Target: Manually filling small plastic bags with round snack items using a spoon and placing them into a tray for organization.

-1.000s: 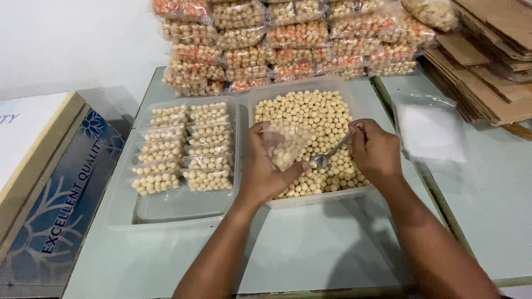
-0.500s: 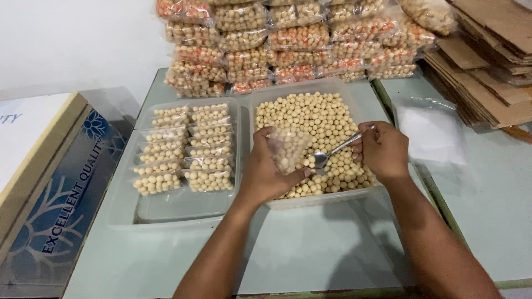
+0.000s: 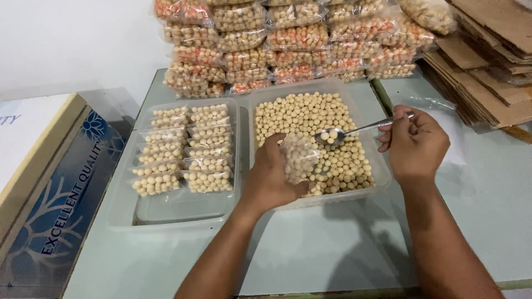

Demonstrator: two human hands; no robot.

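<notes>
The right hand [image 3: 415, 145] pinches the handle of a metal spoon [image 3: 354, 130], its bowl carrying a few pale round balls above the clear tub [image 3: 382, 174] of loose balls. The left hand [image 3: 271, 180] clasps a small clear bag [image 3: 298, 159], partly filled, over the tub's near half. Left of it, a second tub [image 3: 119, 213] holds filled packets [image 3: 185, 147]. More packets are stacked [image 3: 288, 41] at the worktop's far edge.

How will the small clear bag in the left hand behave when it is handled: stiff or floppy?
The small clear bag is probably floppy: its thin film creases in the left hand. The round balls inside likely shift and could roll out of its open mouth if tilted.
</notes>
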